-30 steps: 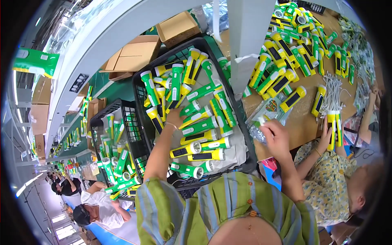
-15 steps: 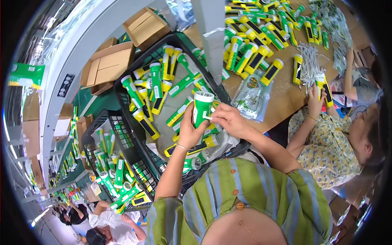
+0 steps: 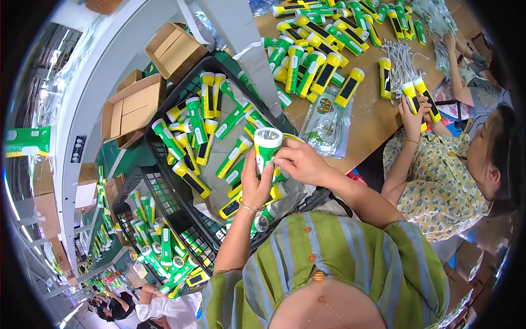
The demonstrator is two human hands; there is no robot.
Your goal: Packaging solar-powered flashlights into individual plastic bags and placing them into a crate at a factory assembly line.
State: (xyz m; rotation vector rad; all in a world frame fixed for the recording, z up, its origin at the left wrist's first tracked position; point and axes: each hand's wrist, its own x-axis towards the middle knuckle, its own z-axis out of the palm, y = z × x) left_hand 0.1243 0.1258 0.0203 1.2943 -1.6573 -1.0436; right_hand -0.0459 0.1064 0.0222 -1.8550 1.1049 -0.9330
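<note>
My left hand (image 3: 256,183) is wrapped round a green flashlight (image 3: 267,147), whose wide white-rimmed lens end points up. It is held above a black plastic crate (image 3: 183,192). The fingers of my right hand (image 3: 301,160) are closed and pressed against the right side of the same flashlight, just below its head. What lies under those fingertips is hidden. In the crate, on a grey lining, lie several green-and-white flashlights (image 3: 195,116) and yellow flashlights with dark panels (image 3: 192,178).
A second black crate (image 3: 150,181) of flashlights stands left, with open cardboard boxes (image 3: 131,109) behind. A grey post (image 3: 241,38) rises beyond the crate. On the brown table (image 3: 372,123) lie piled flashlights (image 3: 327,71), clear bags (image 3: 327,123) and white cables (image 3: 402,63). A co-worker (image 3: 433,164) sits right, holding flashlights.
The held flashlight's head has tipped toward me, showing more of its lens. My right fingers have closed in against its side, covering the small white piece seen there before. The view has shifted slightly.
</note>
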